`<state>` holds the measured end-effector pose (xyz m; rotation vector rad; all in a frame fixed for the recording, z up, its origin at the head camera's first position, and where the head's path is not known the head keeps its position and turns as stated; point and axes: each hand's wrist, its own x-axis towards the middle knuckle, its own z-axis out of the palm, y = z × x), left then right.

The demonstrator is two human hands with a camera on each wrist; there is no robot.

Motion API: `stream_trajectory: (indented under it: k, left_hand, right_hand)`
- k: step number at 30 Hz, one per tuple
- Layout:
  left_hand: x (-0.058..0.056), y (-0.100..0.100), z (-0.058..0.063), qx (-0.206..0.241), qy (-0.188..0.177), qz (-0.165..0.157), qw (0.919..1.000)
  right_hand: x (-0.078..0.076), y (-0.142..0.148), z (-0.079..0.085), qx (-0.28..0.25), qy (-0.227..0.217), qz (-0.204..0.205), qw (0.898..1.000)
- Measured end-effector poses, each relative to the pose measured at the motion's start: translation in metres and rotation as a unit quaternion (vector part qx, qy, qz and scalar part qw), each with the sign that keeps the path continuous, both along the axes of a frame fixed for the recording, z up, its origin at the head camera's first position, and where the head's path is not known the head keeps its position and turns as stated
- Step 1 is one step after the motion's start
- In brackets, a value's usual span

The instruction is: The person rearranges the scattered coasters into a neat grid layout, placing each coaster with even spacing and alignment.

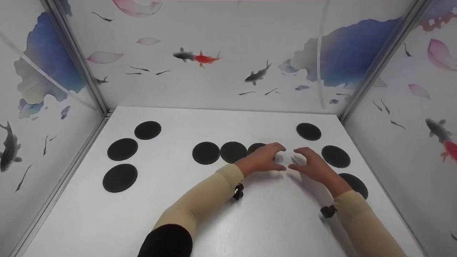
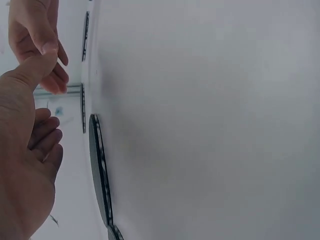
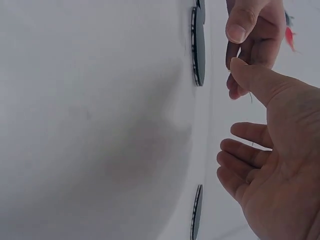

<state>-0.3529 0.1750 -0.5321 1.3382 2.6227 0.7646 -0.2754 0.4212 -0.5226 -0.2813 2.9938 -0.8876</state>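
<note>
My left hand hovers above the white table, its fingers loosely bent with nothing between them. Under it lies a flat black disc, partly hidden by the hand. Facing it from the right, my right hand is also loosely bent and holds nothing. A narrow gap separates the fingertips of both hands in the head view. Left of my left hand, two more black discs, one in the middle and one at the end, continue the row. Both palms, left and right, appear bare in the wrist views.
Three black discs, far, middle and near, lie along the table's left side. On the right side lie three others, far, middle and near. Printed panels wall the white table.
</note>
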Motion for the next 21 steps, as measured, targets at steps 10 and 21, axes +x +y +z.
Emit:
stream_trajectory:
  k: [10, 21]
  left_hand:
    - [0.025, 0.056, 0.001, 0.014, -0.024, -0.029, 0.9992]
    - [0.045, 0.107, -0.002, 0.013, -0.039, -0.061, 0.9973]
  right_hand:
    - [0.044, 0.053, 0.015, -0.015, -0.01, -0.046, 0.999]
    - [0.084, 0.099, 0.011, -0.036, -0.012, -0.091, 0.995]
